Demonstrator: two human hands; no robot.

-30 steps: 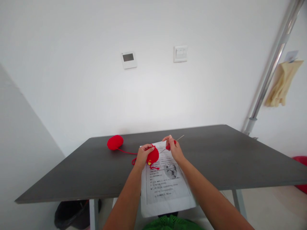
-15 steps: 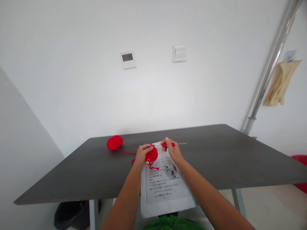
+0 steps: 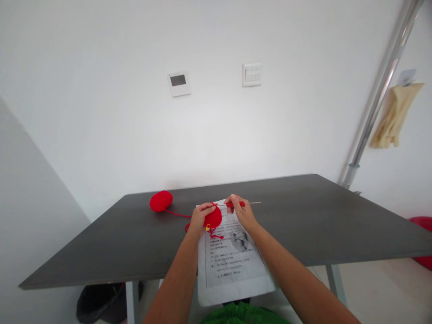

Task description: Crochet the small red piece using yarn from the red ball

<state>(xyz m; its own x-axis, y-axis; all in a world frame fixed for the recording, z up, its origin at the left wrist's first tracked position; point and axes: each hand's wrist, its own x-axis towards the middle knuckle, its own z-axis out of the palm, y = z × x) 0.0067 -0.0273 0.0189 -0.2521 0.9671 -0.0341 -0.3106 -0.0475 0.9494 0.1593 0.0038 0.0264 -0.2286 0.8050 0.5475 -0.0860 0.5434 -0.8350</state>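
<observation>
Pinched in my left hand point(image 3: 200, 217) is a round red crochet piece point(image 3: 213, 218), with a yellow stitch marker point(image 3: 208, 227) clipped near its lower edge and a loose yarn tail hanging below. My right hand point(image 3: 241, 210) grips the red handle of a crochet hook point(image 3: 240, 204); a thin metal shaft sticks out on both sides, one end reaching the top of the piece. Whether that tip sits inside a stitch is too small to tell. From the piece, a strand runs left to a red yarn ball point(image 3: 161, 201) on the table.
A printed paper sheet point(image 3: 236, 274) lies under my hands and overhangs the front edge of the dark table point(image 3: 290, 193). Below on the left stands a black bin point(image 3: 97, 303). Pale gloves point(image 3: 396, 117) hang by a metal pipe point(image 3: 378, 101) at right.
My right hand has shifted very slightly left with the crochet hook, toward the red piece. My left hand and the yarn ball look the same.
</observation>
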